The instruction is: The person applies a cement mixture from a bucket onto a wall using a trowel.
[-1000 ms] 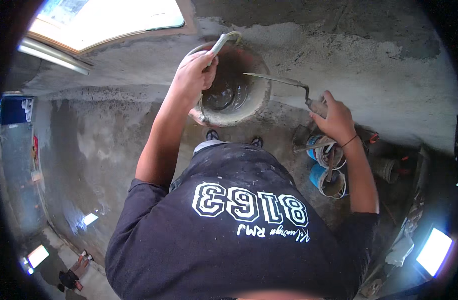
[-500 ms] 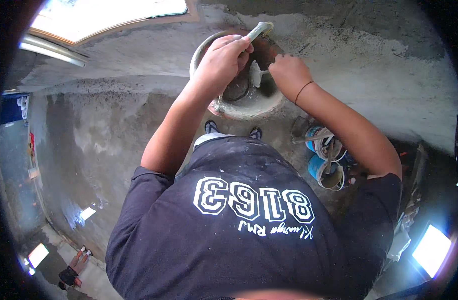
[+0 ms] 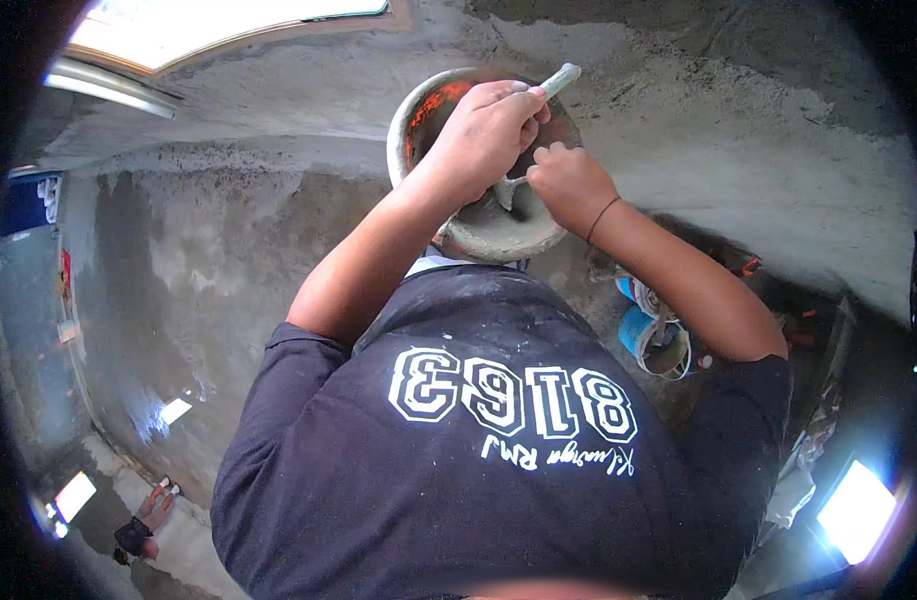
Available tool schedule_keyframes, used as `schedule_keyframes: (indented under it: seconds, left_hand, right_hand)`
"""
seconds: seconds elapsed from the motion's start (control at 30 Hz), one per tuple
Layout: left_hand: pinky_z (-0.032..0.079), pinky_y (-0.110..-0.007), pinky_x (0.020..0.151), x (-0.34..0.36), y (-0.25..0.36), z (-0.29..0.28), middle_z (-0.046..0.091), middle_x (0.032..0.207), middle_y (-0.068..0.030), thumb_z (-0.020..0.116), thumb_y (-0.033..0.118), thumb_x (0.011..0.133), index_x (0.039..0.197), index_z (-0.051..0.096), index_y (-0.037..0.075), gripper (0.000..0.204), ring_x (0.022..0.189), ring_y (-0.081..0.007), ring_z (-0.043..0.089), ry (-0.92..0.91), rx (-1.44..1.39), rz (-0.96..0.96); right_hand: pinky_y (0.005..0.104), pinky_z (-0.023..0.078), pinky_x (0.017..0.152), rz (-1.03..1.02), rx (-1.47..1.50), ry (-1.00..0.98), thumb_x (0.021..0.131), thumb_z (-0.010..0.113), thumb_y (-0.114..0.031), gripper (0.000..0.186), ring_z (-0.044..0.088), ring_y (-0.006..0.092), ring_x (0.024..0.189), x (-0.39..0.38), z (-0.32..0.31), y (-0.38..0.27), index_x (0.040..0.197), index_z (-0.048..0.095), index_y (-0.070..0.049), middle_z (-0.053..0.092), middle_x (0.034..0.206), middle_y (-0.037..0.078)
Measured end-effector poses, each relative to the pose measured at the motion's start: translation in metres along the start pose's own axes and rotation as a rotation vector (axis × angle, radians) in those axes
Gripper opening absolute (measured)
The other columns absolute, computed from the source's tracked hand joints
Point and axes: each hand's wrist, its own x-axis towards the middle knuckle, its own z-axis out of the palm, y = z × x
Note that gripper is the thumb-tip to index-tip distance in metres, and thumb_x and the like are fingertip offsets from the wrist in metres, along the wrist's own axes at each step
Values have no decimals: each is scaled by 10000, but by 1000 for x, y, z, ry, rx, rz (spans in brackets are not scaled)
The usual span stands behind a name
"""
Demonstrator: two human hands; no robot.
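Observation:
A round bucket (image 3: 493,240) caked with grey mortar, orange inside, is held up against the grey wall. My left hand (image 3: 483,130) is closed around a pale handle (image 3: 561,78) that sticks out over the bucket's far rim. My right hand (image 3: 568,185) is just beside it, inside the bucket's mouth, gripping a trowel (image 3: 505,190) whose blade dips into the wet mortar. The two hands almost touch. Most of the blade is hidden by the hands.
Rough grey plastered wall (image 3: 778,150) fills the upper and left parts of the view. A bright window (image 3: 228,20) is at top left. Two blue cans (image 3: 658,340) stand below my right forearm. Far below at lower left a small figure (image 3: 143,520) is on the floor.
My right hand has come in from the wall at the right with the trowel and now dips it into the bucket. My left hand has stayed on the pale handle.

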Motion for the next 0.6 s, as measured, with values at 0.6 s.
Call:
schedule_keyframes:
  seconds: [0.6]
  left_hand:
    - [195, -246, 447, -17, 1, -32, 347, 550, 46, 465, 237, 897, 805, 533, 46, 222, 477, -60, 262, 136, -299, -74]
  right_hand:
    - [400, 492, 690, 238, 518, 60, 657, 670, -178, 258, 599, 296, 817, 4, -27, 5, 907, 671, -117, 604, 829, 91]
